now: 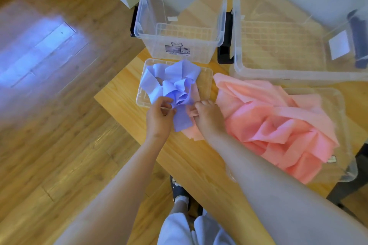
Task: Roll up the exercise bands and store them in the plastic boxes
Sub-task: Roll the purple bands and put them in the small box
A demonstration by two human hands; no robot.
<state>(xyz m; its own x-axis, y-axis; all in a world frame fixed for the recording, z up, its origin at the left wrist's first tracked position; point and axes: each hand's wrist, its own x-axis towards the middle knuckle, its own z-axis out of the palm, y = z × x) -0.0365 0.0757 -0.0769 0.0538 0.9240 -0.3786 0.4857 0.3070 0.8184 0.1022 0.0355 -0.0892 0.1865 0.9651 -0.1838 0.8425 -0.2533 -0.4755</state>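
A crumpled lilac exercise band [175,83] lies heaped on a small clear lid [207,79] on the wooden table. My left hand [159,117] pinches the band's near end, which hangs toward the table edge. My right hand [209,117] grips a pale pink band [194,132] just beside the lilac one. A large pile of pink band [278,131] sprawls over another clear lid [342,109] at the right. A small clear plastic box [179,24] stands behind the lilac band, and a big clear box [298,32] stands at the right.
The wooden table [123,93] ends at a corner on the left, with wood floor beyond. A dark roll [358,42] leans in the big box's right end. Black clips sit between the two boxes. Cardboard boxes stand at the back. My legs and shoes are below.
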